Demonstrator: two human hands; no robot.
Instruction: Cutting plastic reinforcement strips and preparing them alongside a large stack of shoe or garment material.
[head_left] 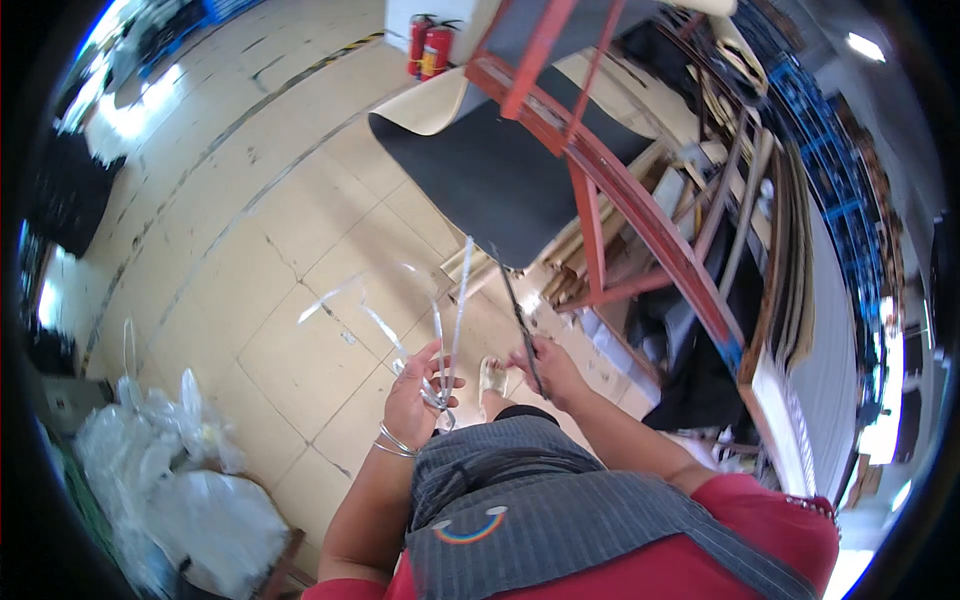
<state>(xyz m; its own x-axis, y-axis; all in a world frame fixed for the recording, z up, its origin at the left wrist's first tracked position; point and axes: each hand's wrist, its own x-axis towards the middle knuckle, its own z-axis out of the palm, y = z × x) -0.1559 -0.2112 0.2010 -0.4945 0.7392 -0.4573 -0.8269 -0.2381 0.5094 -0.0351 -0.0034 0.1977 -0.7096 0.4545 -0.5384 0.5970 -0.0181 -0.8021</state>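
My left hand (pixel 410 395) is closed around a bunch of thin whitish plastic strips (pixel 461 300). Their loose ends fan out over the floor, and some curl below the fingers. In my right hand (pixel 557 372) is a long, narrow dark strip (pixel 516 308), gripped near its lower end. It stretches up toward the hanging edge of a black sheet (pixel 490 180) with a cream underside. Whether the dark strip joins that sheet, I cannot tell. Both hands are in front of my striped grey apron (pixel 530 500), apart from each other.
A red metal frame (pixel 640 205) slants across the right side, with rolls and boards (pixel 775 240) stacked behind it. Clear plastic bags (pixel 190 480) are heaped at the lower left. Two fire extinguishers (pixel 436 50) stand at the back on the tiled floor (pixel 290 270).
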